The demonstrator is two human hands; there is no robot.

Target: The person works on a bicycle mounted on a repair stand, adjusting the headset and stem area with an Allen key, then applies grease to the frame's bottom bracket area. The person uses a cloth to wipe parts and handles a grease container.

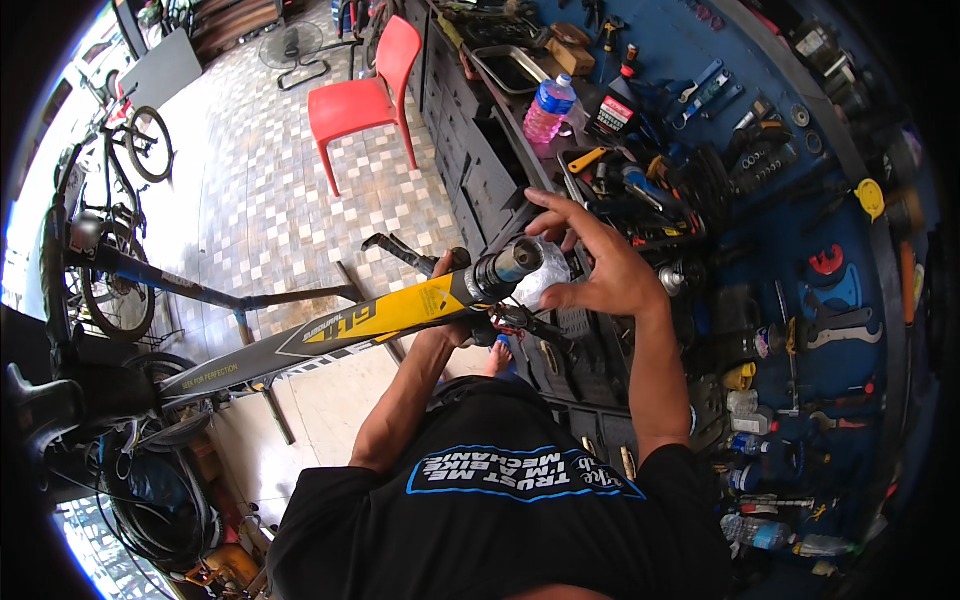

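A grey and yellow bicycle frame (370,320) stretches from the left toward my chest, its front end near me. At that end is the head tube with a dark, round steerer top (518,258). My left hand (452,332) wraps the frame just behind the head tube, closed, with most fingers hidden under it. My right hand (605,265) is held beside the steerer top, fingers curved and spread apart. Between that hand and the steerer shows a whitish crumpled or shiny thing (546,278); whether a fingertip touches it I cannot tell. Handlebar parts (400,255) show beyond the frame.
On the right runs a dark workbench with drawers (490,165), bearing a bottle of pink liquid (549,108), a black bottle (614,108) and a tool tray (640,190). Tools hang on a blue board (740,60). A red chair (365,95) and bicycles (115,270) stand beyond.
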